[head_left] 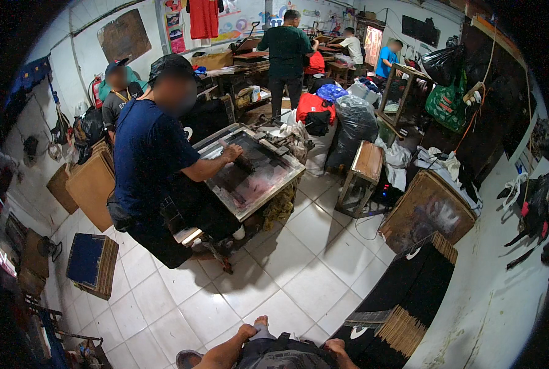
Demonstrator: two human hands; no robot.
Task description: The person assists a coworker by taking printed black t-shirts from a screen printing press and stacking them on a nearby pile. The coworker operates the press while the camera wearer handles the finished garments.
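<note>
My left hand (247,331) lies low in the head view, against my bent leg beside a bare foot (261,320). Its fingers are too small and partly hidden to read. To the right, my right hand (334,345) rests at my other side, close to a stack of boards with black cloth (355,332); its fingers do not show clearly. I make out no object in either hand. In front, a person in a navy shirt (148,138) leans over a framed printing screen (250,178) on a bench, gripping a squeegee (244,162).
A stack of blue-topped boards (85,261) sits on the tiled floor (274,270) at left. Right of the bench are a wooden stand (365,169), stained boards (431,209) and bulging plastic bags (354,123). Another person in dark green (285,46) stands farther back, among others.
</note>
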